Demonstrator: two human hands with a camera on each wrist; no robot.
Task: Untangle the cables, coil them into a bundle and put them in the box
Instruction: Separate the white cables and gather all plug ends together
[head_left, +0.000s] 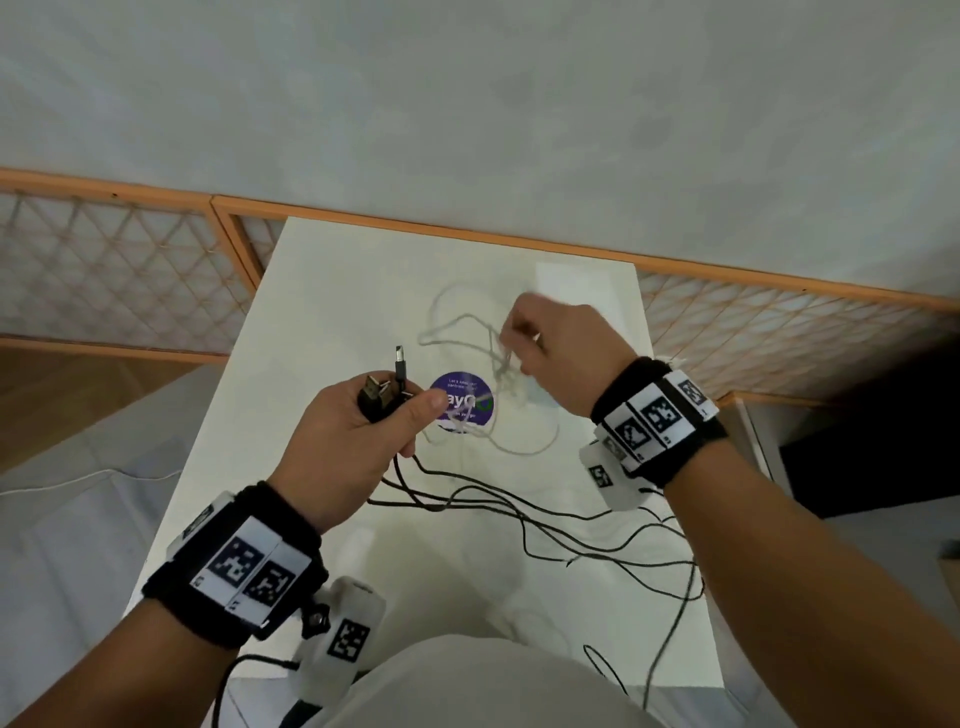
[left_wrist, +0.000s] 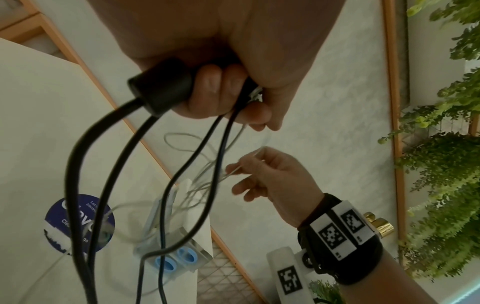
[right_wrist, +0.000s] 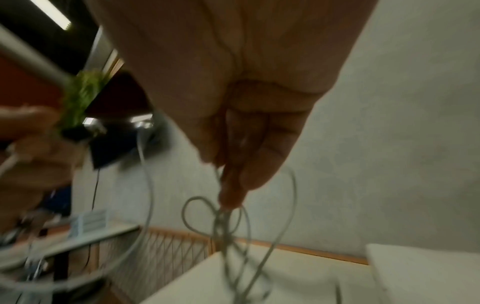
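My left hand (head_left: 363, 431) is raised over the white table (head_left: 291, 374) and grips the plug ends of the black cables (head_left: 545, 525), whose connectors stick up above the fist; in the left wrist view the black cables (left_wrist: 109, 164) hang down from the left hand (left_wrist: 221, 88). Further right, my right hand (head_left: 561, 353) pinches a tangled white cable (head_left: 488, 343) and lifts its loops. In the right wrist view the white cable (right_wrist: 223, 222) dangles in loops below the fingertips (right_wrist: 233, 193). A clear box (left_wrist: 176, 246) with blue clips lies on the table, partly behind the cables.
A round purple sticker (head_left: 467, 400) marks the table's middle. Black cable trails over the table's right and near edges. An orange-framed lattice fence (head_left: 114, 270) runs behind the table. Green plants (left_wrist: 446, 164) stand beyond the fence in the left wrist view.
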